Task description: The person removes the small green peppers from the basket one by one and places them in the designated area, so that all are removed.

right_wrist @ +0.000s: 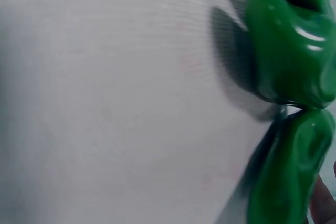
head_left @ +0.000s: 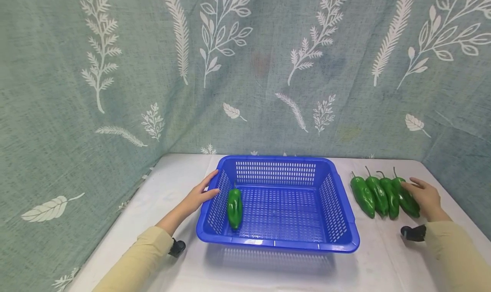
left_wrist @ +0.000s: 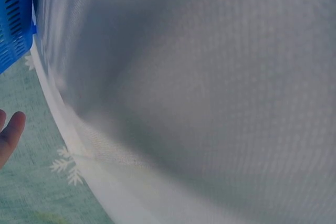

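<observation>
A blue plastic basket [head_left: 278,243] stands mid-table, with one long green pepper [head_left: 235,209] lying along its left side inside. My left hand [head_left: 197,197] reaches to the basket's left rim, its fingers extended and its fingertips at the edge. Right of the basket, several green peppers [head_left: 362,196] lie side by side, stems pointing away from me. Over the rightmost pepper [head_left: 409,204] is my right hand [head_left: 426,198], thumb and fingers spread apart. In the right wrist view, glossy peppers [right_wrist: 289,51] fill the right side, and a fingertip [right_wrist: 323,198] shows beside the lower one.
A white cloth [head_left: 180,266] covers the table. Green fabric with white leaf prints [head_left: 261,70] hangs behind and at both sides. Dark wrist cameras [head_left: 177,247] are strapped below each sleeve.
</observation>
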### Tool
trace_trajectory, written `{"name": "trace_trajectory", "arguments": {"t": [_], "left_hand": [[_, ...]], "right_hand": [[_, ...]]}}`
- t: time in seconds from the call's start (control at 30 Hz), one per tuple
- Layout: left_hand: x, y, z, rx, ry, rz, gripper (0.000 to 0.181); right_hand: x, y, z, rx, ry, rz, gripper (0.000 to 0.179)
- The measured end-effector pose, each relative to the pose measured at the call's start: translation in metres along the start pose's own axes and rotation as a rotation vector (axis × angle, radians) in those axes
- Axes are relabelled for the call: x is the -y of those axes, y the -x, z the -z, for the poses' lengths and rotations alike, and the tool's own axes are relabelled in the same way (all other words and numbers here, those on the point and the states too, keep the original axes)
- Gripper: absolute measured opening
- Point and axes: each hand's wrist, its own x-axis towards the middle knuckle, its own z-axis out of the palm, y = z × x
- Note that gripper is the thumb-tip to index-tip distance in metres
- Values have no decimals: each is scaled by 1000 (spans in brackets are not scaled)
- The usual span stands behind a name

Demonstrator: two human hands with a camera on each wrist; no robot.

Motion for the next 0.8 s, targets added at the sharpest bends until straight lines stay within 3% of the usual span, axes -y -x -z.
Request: {"name": "trace_trajectory", "arguments": {"t": [0.2, 0.43, 0.53, 0.63, 0.8], "left_hand": [[0, 0, 0, -1, 2, -3, 65], [0, 0, 0, 1, 8, -6, 65], [-1, 1, 0, 0, 11, 1, 65], [0, 1, 0, -2, 11, 4, 65], [0, 1, 0, -2, 14, 2, 65]], "right_hand": [[10, -4, 4, -6, -46, 24, 76], [-33, -76, 5, -21, -59, 60, 86], [-40, -91, 6, -12, -101, 73, 88], [-22, -78, 5, -2, -102, 74, 89], [47, -14, 5, 88, -80, 125, 87]]}}
